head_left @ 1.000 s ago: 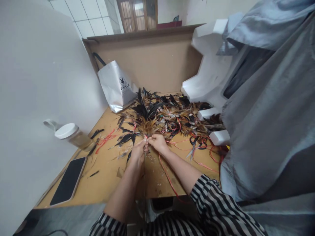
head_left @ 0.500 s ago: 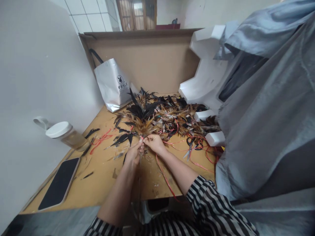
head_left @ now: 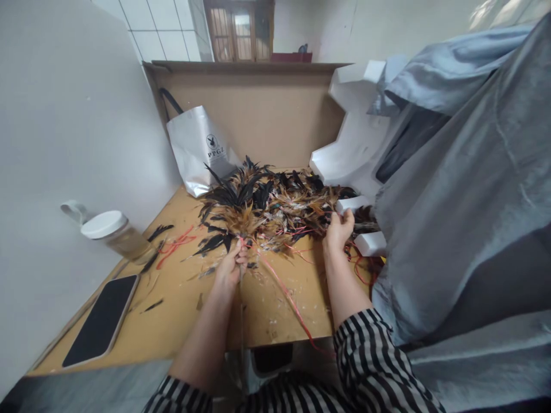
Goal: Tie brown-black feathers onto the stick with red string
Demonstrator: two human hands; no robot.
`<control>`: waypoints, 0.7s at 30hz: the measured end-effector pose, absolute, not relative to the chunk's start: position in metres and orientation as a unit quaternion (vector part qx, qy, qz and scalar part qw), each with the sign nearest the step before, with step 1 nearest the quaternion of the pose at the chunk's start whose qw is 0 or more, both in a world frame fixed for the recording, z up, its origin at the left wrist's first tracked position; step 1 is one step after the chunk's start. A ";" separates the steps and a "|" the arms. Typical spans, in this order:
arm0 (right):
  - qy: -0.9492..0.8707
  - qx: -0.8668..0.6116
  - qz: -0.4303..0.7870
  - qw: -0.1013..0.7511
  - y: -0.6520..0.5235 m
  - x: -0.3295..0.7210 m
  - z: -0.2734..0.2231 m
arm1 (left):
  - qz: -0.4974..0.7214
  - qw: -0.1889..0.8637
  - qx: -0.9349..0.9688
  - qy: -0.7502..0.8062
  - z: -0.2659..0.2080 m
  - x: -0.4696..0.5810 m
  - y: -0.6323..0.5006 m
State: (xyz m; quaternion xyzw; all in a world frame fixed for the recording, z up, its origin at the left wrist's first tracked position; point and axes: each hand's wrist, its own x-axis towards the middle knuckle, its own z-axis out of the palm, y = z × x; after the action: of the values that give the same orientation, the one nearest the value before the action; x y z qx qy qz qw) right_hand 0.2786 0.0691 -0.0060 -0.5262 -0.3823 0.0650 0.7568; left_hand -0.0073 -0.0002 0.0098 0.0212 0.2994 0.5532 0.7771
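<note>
In the head view, my left hand (head_left: 233, 263) is closed around a thin stick (head_left: 241, 304) where brown and black feathers (head_left: 241, 221) fan out from its top, like a feather duster. Pinkish-red string (head_left: 282, 282) shows at the binding point by my left thumb, and a length of it trails over the table's front edge. Off to the right, my right hand (head_left: 339, 230) is raised with its fingers pinched together, and a thin strand of the string appears to run to it across the feathers. The scissors are hidden behind my right hand and forearm.
A heap of loose feathers (head_left: 297, 201) covers the table's back middle. Around it stand a silver bag (head_left: 193, 152), white foam pieces (head_left: 350, 137) and grey cloth (head_left: 465, 229). At left are a lidded cup (head_left: 123, 238), a phone (head_left: 101, 321) and red string scraps (head_left: 175, 246).
My right hand has left the binding point and swung right and slightly up, drawing string out. My left hand keeps its grip on the stick, and the feathers lean slightly further left.
</note>
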 end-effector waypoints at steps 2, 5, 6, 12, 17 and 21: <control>-0.388 -0.544 0.003 0.744 0.059 0.271 0.002 | 0.559 0.770 0.031 0.305 0.008 -0.007 0.000; -0.522 -0.553 -0.021 0.650 0.049 0.250 0.016 | 0.563 0.763 0.038 0.314 0.006 -0.008 0.001; -0.568 -0.560 -0.014 0.603 0.048 0.245 0.019 | 0.564 0.762 0.039 0.316 0.006 -0.008 0.001; -0.665 -0.665 -0.056 0.335 0.056 0.242 0.007 | 0.566 0.754 0.044 0.330 0.000 -0.008 0.003; -0.621 -0.719 -0.073 0.302 0.058 0.262 -0.011 | 0.557 0.759 0.033 0.336 0.000 -0.008 0.004; -0.601 -0.691 -0.015 0.401 0.059 0.270 -0.005 | 0.552 0.763 0.033 0.336 0.000 -0.007 0.004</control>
State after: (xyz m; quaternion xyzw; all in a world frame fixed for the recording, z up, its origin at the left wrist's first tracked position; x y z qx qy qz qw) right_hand 0.2703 0.0586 -0.0054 -0.6909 -0.6011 -0.0153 0.4014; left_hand -0.0070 0.0039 0.0003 0.0330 0.3356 0.5522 0.7625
